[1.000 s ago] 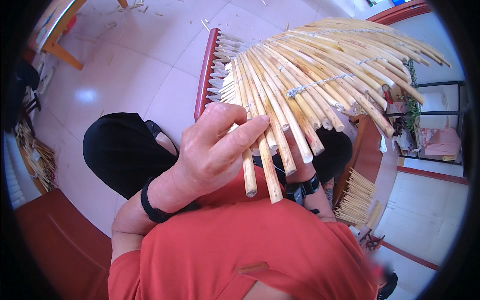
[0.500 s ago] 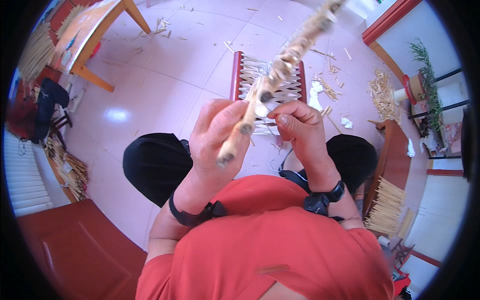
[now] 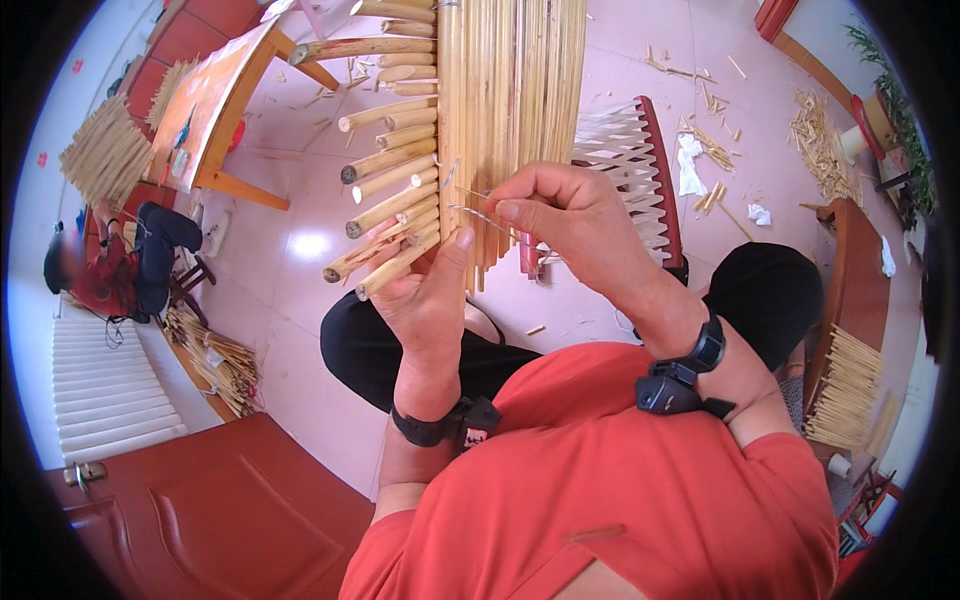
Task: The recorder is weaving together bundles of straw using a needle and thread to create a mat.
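Note:
A panel of pale wooden sticks point(image 3: 505, 90), with short rod ends jutting out leftward, stands before me at upper centre. My left hand point(image 3: 425, 295) grips its lower left part, thumb lying against the sticks. Just right of that thumb, my right hand point(image 3: 565, 220) pinches a thin needle or wire point(image 3: 472, 193) at the panel's face. Grey cord point(image 3: 462, 208) runs across the sticks there. Behind the panel is a red-framed rack point(image 3: 655, 180) with pale slats, partly hidden. Where the cord passes through the sticks I cannot make out.
At left, a co-worker point(image 3: 120, 270) in dark red sits by a wooden table point(image 3: 240, 110), near stick piles point(image 3: 210, 370). A red door point(image 3: 210, 500) is lower left. Bundled sticks point(image 3: 845, 390) lie by a wooden bench point(image 3: 840, 280) at right; scraps point(image 3: 815, 135) litter the floor.
The stick panel has swung from fanned out rightward, through edge-on, to upright facing me. My right hand has emerged from behind it to the front. The view has shifted, showing the co-worker.

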`<action>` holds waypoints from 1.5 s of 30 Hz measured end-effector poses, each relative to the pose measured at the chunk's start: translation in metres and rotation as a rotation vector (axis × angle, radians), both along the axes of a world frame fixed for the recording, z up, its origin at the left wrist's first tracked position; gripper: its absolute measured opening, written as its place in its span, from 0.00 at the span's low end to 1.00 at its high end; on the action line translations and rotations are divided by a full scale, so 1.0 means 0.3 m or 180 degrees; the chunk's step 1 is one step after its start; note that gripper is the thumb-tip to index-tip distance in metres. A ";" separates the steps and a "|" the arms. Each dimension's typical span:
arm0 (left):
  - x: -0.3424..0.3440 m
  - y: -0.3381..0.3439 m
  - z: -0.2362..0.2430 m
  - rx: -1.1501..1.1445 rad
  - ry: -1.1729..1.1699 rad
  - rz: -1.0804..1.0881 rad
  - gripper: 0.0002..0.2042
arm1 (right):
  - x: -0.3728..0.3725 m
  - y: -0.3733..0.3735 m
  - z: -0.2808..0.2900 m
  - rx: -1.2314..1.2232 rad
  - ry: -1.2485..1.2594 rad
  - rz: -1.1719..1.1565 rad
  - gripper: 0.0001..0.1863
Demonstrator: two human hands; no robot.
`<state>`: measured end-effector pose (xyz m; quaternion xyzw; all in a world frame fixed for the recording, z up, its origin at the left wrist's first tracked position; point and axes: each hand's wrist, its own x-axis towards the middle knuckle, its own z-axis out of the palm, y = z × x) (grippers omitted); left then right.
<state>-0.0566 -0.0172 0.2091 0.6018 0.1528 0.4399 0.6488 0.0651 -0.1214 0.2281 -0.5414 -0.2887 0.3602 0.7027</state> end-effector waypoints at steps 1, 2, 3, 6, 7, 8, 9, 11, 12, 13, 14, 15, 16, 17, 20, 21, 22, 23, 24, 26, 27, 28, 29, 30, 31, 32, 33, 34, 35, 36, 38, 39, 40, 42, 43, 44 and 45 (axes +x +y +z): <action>-0.001 0.004 0.000 -0.0102 -0.0003 -0.0001 0.22 | 0.000 0.000 0.007 -0.0054 -0.0001 0.0093 0.06; -0.003 0.008 0.003 -0.0092 -0.0028 -0.0004 0.22 | -0.001 0.000 0.017 -0.0055 0.0023 0.0092 0.06; -0.006 0.013 0.008 -0.0030 0.0067 0.0055 0.22 | -0.003 0.001 0.028 -0.0064 -0.0002 0.0108 0.06; -0.008 0.014 0.017 -0.0037 -0.0007 0.0085 0.23 | -0.006 -0.002 0.065 -0.0173 -0.0199 0.0072 0.06; -0.006 0.013 0.018 -0.0102 -0.0172 0.0066 0.24 | -0.006 -0.004 0.077 -0.0299 -0.0347 0.0019 0.06; -0.001 0.012 0.017 -0.0105 -0.0178 0.0071 0.24 | -0.005 -0.008 0.087 -0.0270 -0.0374 0.0034 0.06; 0.005 0.010 0.014 -0.0201 -0.0291 -0.0005 0.24 | -0.004 -0.013 0.094 -0.0291 -0.0465 -0.0016 0.06; 0.022 0.004 0.003 -0.0312 -0.0398 -0.0081 0.24 | 0.005 -0.018 0.103 -0.0328 -0.0551 -0.0065 0.06; 0.032 0.002 -0.004 -0.0347 -0.0398 -0.0132 0.25 | 0.015 -0.019 0.103 -0.0458 -0.0842 -0.0139 0.06; 0.042 -0.002 -0.012 -0.0377 -0.0407 -0.0167 0.25 | 0.021 -0.025 0.103 -0.0588 -0.1134 -0.0230 0.05; 0.051 -0.004 -0.017 -0.0407 -0.0403 -0.0189 0.25 | 0.024 -0.026 0.103 -0.0612 -0.1137 -0.0215 0.05; 0.059 -0.003 -0.019 -0.0378 -0.0370 -0.0144 0.25 | 0.025 -0.025 0.102 -0.0602 -0.1098 -0.0259 0.05; 0.064 -0.002 -0.018 -0.0343 -0.0281 -0.0083 0.25 | 0.025 -0.023 0.102 -0.0585 -0.1056 -0.0302 0.05; 0.063 0.002 -0.013 -0.0345 -0.0329 -0.0099 0.25 | 0.025 -0.020 0.104 -0.0588 -0.1052 -0.0304 0.05; 0.047 0.020 0.020 -0.0207 -0.0222 0.0031 0.24 | 0.027 -0.010 0.117 -0.0444 -0.1429 -0.0327 0.04; 0.037 0.028 0.035 0.0087 -0.0191 0.0148 0.24 | 0.023 -0.005 0.123 -0.0300 -0.1294 -0.0274 0.05; 0.027 0.033 0.050 0.0419 -0.0151 0.0300 0.23 | 0.018 0.001 0.129 -0.0085 -0.1161 -0.0213 0.05; 0.021 0.037 0.061 0.0655 -0.0072 0.0612 0.19 | 0.012 0.005 0.135 -0.0126 -0.1144 -0.0191 0.05; 0.015 0.038 0.070 0.0689 -0.0074 0.0619 0.19 | 0.004 0.009 0.140 0.0051 -0.1220 -0.0214 0.05; 0.010 0.035 0.081 0.0646 -0.0347 0.0707 0.22 | -0.003 0.017 0.146 0.0235 -0.1282 -0.0222 0.05; 0.013 0.040 0.082 0.0794 -0.0356 0.0553 0.23 | -0.004 0.013 0.146 0.0300 -0.1516 -0.0343 0.06; 0.021 0.039 0.077 0.0756 -0.0339 0.0558 0.23 | -0.004 0.010 0.145 0.0350 -0.1755 -0.0468 0.06; 0.034 0.037 0.066 0.0513 -0.0377 0.0381 0.23 | -0.001 0.005 0.141 0.0319 -0.1763 -0.0467 0.06; 0.050 0.035 0.050 0.0255 -0.0462 0.0193 0.23 | 0.008 0.000 0.132 0.0121 -0.2005 -0.0573 0.06; 0.073 0.026 0.024 -0.0170 -0.0506 0.0093 0.23 | 0.021 -0.007 0.121 -0.0043 -0.2261 -0.0671 0.06; 0.097 0.018 -0.006 -0.0208 -0.0506 0.0084 0.23 | 0.037 -0.013 0.104 -0.0142 -0.2271 -0.0664 0.06; 0.121 0.010 -0.041 -0.0703 -0.0532 -0.0132 0.22 | 0.057 -0.013 0.081 -0.0506 -0.2479 -0.0676 0.06; 0.144 -0.002 -0.082 -0.1197 -0.0578 -0.0354 0.22 | 0.079 -0.013 0.053 -0.0683 -0.2751 -0.0698 0.06; 0.165 -0.020 -0.129 -0.1289 -0.0547 -0.0344 0.22 | 0.103 -0.007 0.017 -0.1070 -0.2846 -0.0688 0.08; 0.188 -0.038 -0.179 -0.1652 -0.0504 -0.0460 0.22 | 0.122 -0.008 -0.022 -0.1144 -0.2846 -0.0659 0.08; 0.207 -0.067 -0.278 -0.2106 -0.0437 -0.0541 0.22 | 0.140 -0.020 -0.106 -0.1723 -0.2825 -0.0591 0.09; 0.209 -0.081 -0.325 -0.2158 -0.0250 -0.0589 0.22 | 0.142 -0.031 -0.149 -0.1880 -0.2819 -0.0563 0.09; 0.210 -0.094 -0.368 -0.2279 0.0072 -0.0566 0.22 | 0.137 -0.051 -0.189 -0.1737 -0.2848 -0.0529 0.09; 0.202 -0.114 -0.443 -0.2393 0.0034 -0.0605 0.21 | 0.128 -0.086 -0.262 -0.1855 -0.1989 -0.0572 0.07; 0.196 -0.122 -0.472 -0.2597 0.0218 -0.0556 0.21 | 0.125 -0.103 -0.293 -0.1908 -0.1970 -0.0518 0.07; 0.190 -0.127 -0.497 -0.2816 0.0468 -0.0502 0.21 | 0.125 -0.120 -0.320 -0.1909 -0.1695 -0.0557 0.07; 0.182 -0.127 -0.516 -0.2921 0.0484 -0.0595 0.21 | 0.128 -0.132 -0.346 -0.1810 -0.1444 -0.0589 0.07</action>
